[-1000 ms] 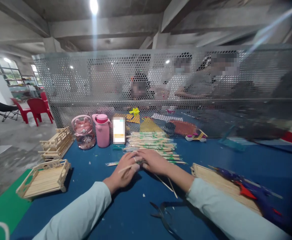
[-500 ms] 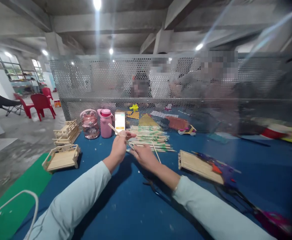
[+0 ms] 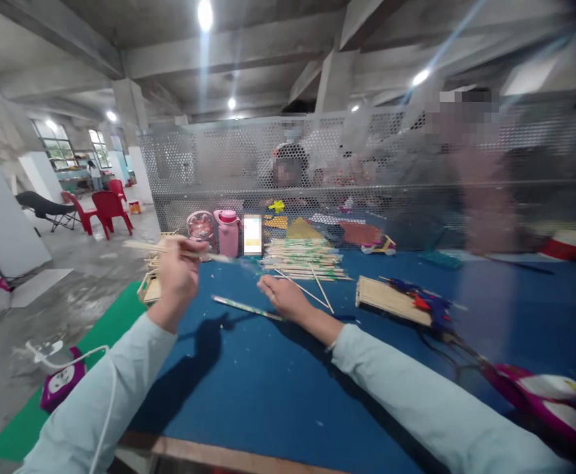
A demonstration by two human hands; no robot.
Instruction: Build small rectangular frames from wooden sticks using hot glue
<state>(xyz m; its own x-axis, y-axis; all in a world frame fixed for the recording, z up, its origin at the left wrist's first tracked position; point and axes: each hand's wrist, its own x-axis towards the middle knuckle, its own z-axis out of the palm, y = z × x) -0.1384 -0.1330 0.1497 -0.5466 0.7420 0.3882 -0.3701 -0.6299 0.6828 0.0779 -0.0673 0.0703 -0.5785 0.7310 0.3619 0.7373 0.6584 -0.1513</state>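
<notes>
My left hand is raised at the left over the blue table, its fingers closed around a bundle of pale wooden sticks that points left and right. Thin clear wrapping seems to stretch from the bundle's right end toward my right hand. The fingers of my right hand are pinched together; what they grip is too blurred to tell. Beneath and between the hands a wrapped stick pack lies on the table. Behind my right hand is a pile of wrapped sticks, with loose sticks beside it.
A lit phone, a pink flask and a pink bottle stand near the mesh partition. At right are a stick-built panel and a blue glue gun. A person is behind the mesh.
My left hand has moved left, away from my right hand, carrying the sticks. A wrapped pack now shows on the table between them. The camera view has shifted.
</notes>
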